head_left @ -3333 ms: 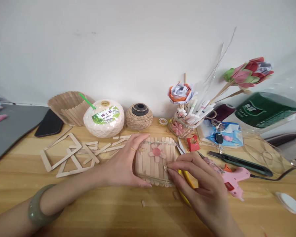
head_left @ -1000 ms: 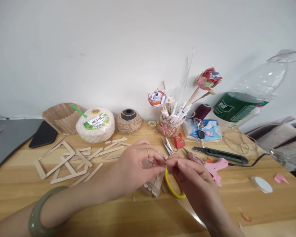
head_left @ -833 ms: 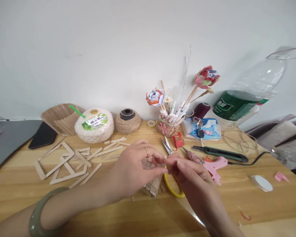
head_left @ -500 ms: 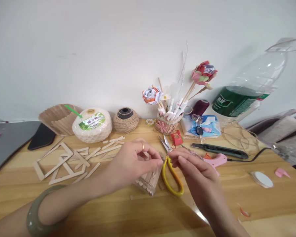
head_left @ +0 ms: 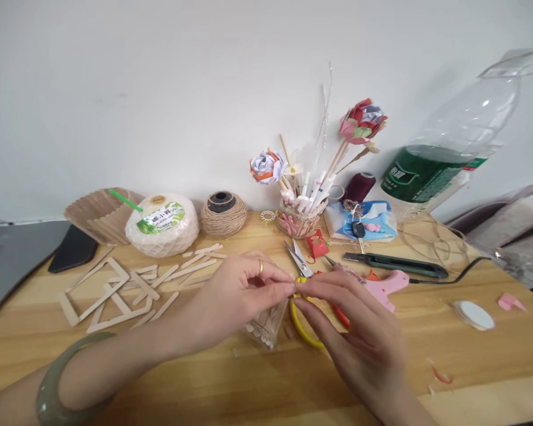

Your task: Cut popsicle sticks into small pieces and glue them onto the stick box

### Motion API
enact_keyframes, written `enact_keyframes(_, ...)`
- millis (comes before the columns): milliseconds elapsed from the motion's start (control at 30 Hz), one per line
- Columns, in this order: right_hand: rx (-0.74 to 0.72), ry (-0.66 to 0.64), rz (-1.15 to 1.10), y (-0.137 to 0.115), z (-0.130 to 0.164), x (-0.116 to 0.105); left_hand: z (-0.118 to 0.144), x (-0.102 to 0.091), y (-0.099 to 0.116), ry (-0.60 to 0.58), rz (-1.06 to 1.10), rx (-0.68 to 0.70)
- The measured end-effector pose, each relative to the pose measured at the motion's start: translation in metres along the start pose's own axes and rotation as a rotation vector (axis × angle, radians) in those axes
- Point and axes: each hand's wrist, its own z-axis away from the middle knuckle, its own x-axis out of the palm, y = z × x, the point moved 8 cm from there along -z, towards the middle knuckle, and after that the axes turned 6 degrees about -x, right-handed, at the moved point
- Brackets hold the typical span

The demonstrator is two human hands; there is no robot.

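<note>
My left hand point(head_left: 253, 290), with a ring on one finger, is closed in a pinch. My right hand point(head_left: 350, 319) meets it fingertip to fingertip, its thumb and forefinger also pinched. Whatever lies between the fingertips is too small to make out. Beneath the hands, yellow-handled scissors point(head_left: 302, 332) lie with blades apart, partly covered by my right fingers. A small clear-wrapped pack of wooden sticks point(head_left: 266, 332) rests under my left hand, half hidden. Behind my right hand a pink glue gun point(head_left: 387, 288) lies on the wooden table point(head_left: 195, 384).
Loose craft sticks point(head_left: 111, 296) spread at left. A wrapped coconut point(head_left: 162, 225), twine spool point(head_left: 224, 213) and pen holder point(head_left: 301, 216) with paper flowers stand along the wall. At right are a utility knife point(head_left: 395, 265), a large plastic bottle point(head_left: 426, 171) and a white disc point(head_left: 475, 315).
My right hand has moved left, and its fingertips now meet those of my left hand. It covers more of the yellow scissors, while an orange-red handle shows beside it.
</note>
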Motion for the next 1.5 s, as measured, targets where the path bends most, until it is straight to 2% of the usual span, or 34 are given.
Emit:
enact_keyframes(67, -0.026, 0.023, 0.039, -0.001, -0.001, -0.002, 0.002, 0.003, 0.004, -0.048, -0.020, 0.043)
enact_keyframes(133, -0.032, 0.044, 0.094, 0.001, 0.001, -0.005, 0.003, 0.000, 0.006, -0.040, -0.080, 0.088)
enact_keyframes(267, 0.065, 0.051, 0.187, 0.016, 0.011, -0.008, 0.006, -0.016, 0.002, 0.119, -0.251, 0.168)
enact_keyframes(367, 0.080, -0.005, 0.193, 0.020, 0.021, -0.002, 0.009, -0.021, 0.001, 0.171, -0.326, 0.251)
enact_keyframes(433, 0.040, -0.051, 0.162, 0.014, 0.028, 0.006, 0.013, -0.019, 0.005, 0.142, -0.369, 0.361)
enact_keyframes(500, 0.000, -0.076, 0.129, 0.005, 0.035, 0.014, 0.019, -0.011, 0.009, 0.055, -0.420, 0.482)
enact_keyframes(600, -0.019, -0.065, 0.100, -0.005, 0.044, 0.021, 0.030, -0.001, 0.013, -0.044, -0.520, 0.651)
enact_keyframes(733, -0.016, -0.041, 0.077, -0.010, 0.056, 0.029, 0.037, 0.004, 0.013, -0.061, -0.619, 0.781)
enact_keyframes(867, 0.029, 0.018, 0.102, -0.007, 0.065, 0.031, 0.038, 0.005, 0.009, -0.051, -0.648, 0.815)
enact_keyframes(1133, 0.030, 0.031, 0.159, -0.005, 0.066, 0.033, 0.037, 0.005, 0.004, -0.044, -0.643, 0.840)
enact_keyframes(1333, -0.027, -0.057, 0.180, -0.010, 0.065, 0.037, 0.036, 0.007, 0.003, -0.034, -0.677, 0.842)
enact_keyframes(1500, 0.000, 0.062, 0.201, -0.012, 0.071, 0.038, 0.036, 0.008, 0.000, -0.015, -0.680, 0.804)
